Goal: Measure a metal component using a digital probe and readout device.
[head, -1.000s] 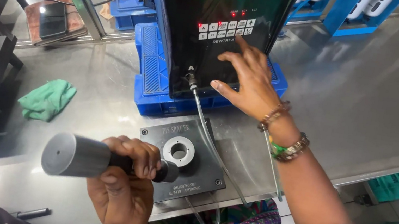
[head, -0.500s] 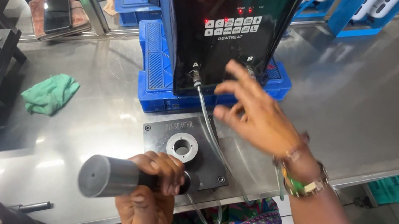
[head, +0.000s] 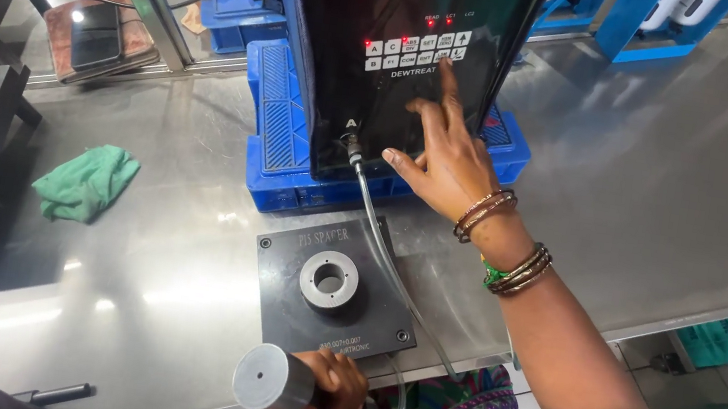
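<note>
Right now the grey metal cylinder sits at the bottom edge of the view, at about 6 o'clock from the dark base plate, with the left hand wrapped around its far end, fingers clamped tight on it. Its flat face with a small centre hole points to 9 o'clock. It hangs over the near edge of the table, so a loosened grip would likely send it off the edge rather than onto the steel. The hand also crowds the clear hose that runs from the black control box past the plate; a tug could snag it.

At 12 o'clock from the plate, the right hand reaches up to the box, index finger stretched onto the white keypad, the other fingers spread apart and holding nothing. With buttons packed close and eyes split between two hands, a wrong key seems an easy slip. The bangles could knock the blue crate under the box.

The ring on the plate stands free. A green cloth lies well apart at 9 o'clock, a phone beyond it at 11 o'clock.

Much is cut off: the cylinder's gripped end is hidden, the hose's lower run disappears behind the table edge, and which key is touched is hard to make out.
</note>
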